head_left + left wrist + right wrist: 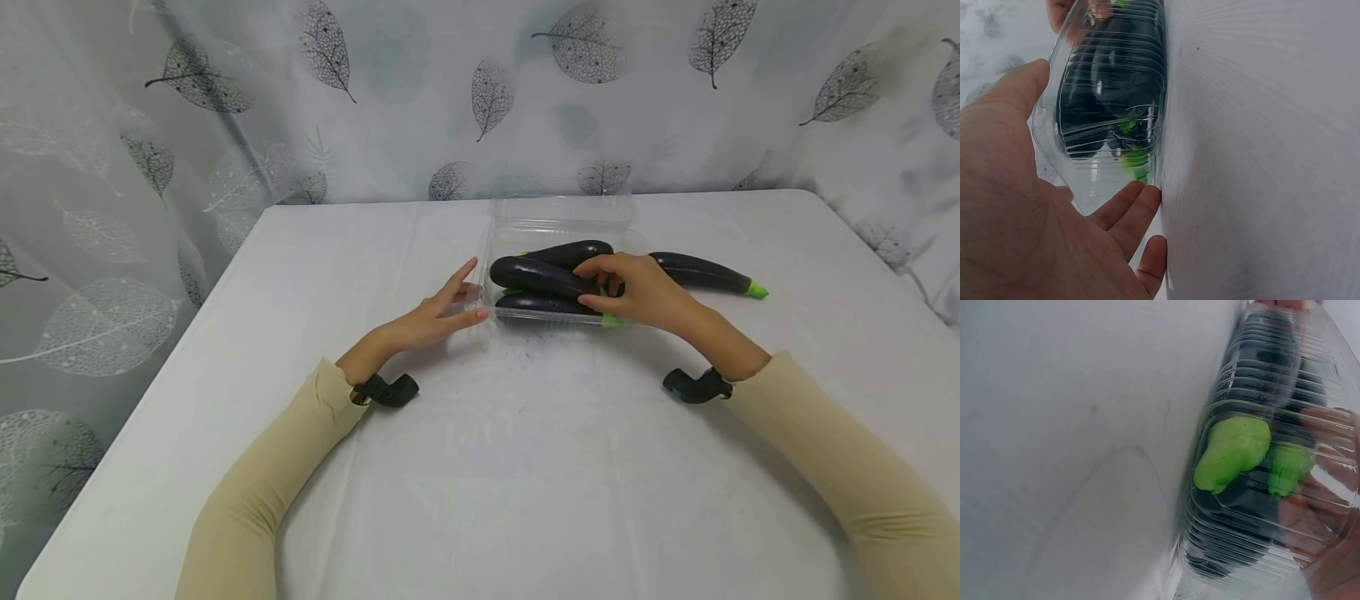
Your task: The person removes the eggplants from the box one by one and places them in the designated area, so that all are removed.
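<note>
A clear plastic container (551, 317) with its lid (562, 210) raised at the back stands toward the far side of the table. Several dark eggplants with green stem ends lie in it. My right hand (641, 287) reaches in from the right and grips the upper eggplant (528, 272) near its stem end (1290, 467). Below that one lies a front eggplant (543, 305), with another eggplant (572, 252) behind. My left hand (431, 321) rests against the container's left end, its fingers extended; in the left wrist view, fingertips (1147, 195) touch the clear wall.
One more eggplant (701, 273) lies on the table to the right of the container, its green end pointing right. A white cloth (480, 467) covers the table. Leaf-patterned curtains (405, 100) hang along the back and sides.
</note>
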Action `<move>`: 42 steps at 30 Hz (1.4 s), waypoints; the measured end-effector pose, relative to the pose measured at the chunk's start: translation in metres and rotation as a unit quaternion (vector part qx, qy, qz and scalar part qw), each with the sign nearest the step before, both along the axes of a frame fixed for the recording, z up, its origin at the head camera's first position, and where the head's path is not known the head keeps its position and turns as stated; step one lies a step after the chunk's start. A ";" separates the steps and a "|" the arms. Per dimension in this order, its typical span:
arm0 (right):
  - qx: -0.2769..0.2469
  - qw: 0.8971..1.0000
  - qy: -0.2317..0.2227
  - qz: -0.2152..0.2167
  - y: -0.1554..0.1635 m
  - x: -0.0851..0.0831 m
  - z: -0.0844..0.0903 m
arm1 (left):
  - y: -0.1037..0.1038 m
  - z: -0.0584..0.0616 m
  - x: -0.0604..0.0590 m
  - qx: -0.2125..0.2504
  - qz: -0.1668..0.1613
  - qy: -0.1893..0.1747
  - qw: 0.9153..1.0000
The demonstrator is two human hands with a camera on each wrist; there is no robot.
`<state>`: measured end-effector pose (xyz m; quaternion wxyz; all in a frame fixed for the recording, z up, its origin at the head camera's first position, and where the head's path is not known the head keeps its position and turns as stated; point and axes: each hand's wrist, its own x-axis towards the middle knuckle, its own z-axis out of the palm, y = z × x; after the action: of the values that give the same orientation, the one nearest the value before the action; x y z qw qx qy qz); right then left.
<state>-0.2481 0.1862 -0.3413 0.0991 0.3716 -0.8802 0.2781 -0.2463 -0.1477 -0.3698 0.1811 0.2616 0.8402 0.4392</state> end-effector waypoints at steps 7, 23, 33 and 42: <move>-0.011 1.000 0.012 0.002 0.001 0.002 -0.001 | 0.000 -0.001 -0.001 0.003 -0.001 -0.002 1.000; -0.050 0.997 0.059 0.010 0.005 0.005 0.003 | 0.000 -0.004 -0.003 0.008 -0.001 0.000 1.000; -0.061 0.995 0.076 -0.006 0.013 0.008 0.009 | -0.002 -0.003 -0.002 0.005 0.002 -0.001 1.000; -0.084 0.991 0.101 -0.016 0.029 0.011 0.010 | 0.000 -0.002 -0.002 0.001 0.002 0.004 1.000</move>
<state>-0.2376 0.2148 -0.3312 0.2228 0.3744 -0.8447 0.3109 -0.2485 -0.1479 -0.3714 0.1766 0.2620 0.8407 0.4397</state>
